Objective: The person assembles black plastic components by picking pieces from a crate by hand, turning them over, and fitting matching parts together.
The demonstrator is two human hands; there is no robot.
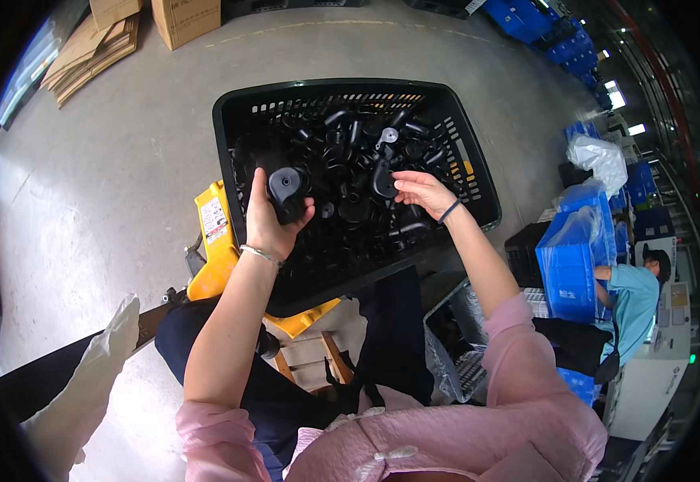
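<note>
A black slatted plastic basket (229, 120) stands in front of me, heaped with black moulded plastic parts (354, 210). Over its left half, my left hand (268, 221) is closed around a black plastic part with a round end (287, 183); a small hole shows in the middle of that end. My right hand (422, 191) pinches another black plastic part (383, 178) between thumb and fingers, above the heap on the right. Just beyond it lies a part with a grey round end (388, 136). The undersides of both held parts are hidden.
Beneath the basket shows a yellow pallet truck (218, 241). Flattened cardboard (97, 52) and a carton (185, 20) are at the far left. To the right are blue crates (567, 265) with plastic film and a person in a teal shirt (633, 301). A lined bin (450, 345) sits by my leg.
</note>
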